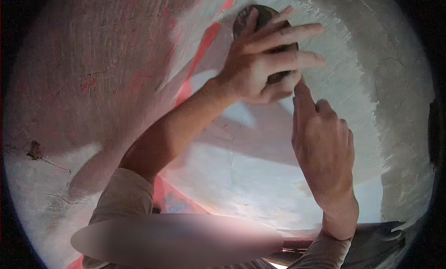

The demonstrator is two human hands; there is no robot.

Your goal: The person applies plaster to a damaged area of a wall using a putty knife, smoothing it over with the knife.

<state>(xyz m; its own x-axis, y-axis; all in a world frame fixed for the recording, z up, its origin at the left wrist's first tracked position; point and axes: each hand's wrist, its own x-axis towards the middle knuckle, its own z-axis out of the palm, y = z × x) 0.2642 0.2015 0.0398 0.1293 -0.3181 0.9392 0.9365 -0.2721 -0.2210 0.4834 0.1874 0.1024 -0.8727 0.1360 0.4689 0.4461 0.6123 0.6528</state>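
Observation:
A dark, rounded object point(265, 16) sits against the painted surface at upper middle. My left hand point(265, 57) lies across it with fingers spread, hiding much of it; whether it grips the object is unclear. Just below, my right hand point(323, 146) has its index finger raised to the object's lower edge beside my left thumb, the other fingers curled. Whatever those curled fingers may hold is hidden.
The surrounding surface point(223, 148) is pale plaster with red streaks, cracks and a grey band point(399, 106) at the right. A small dark patch point(33, 150) with a thin line marks the left part. Dark material point(381, 241) runs along the lower right.

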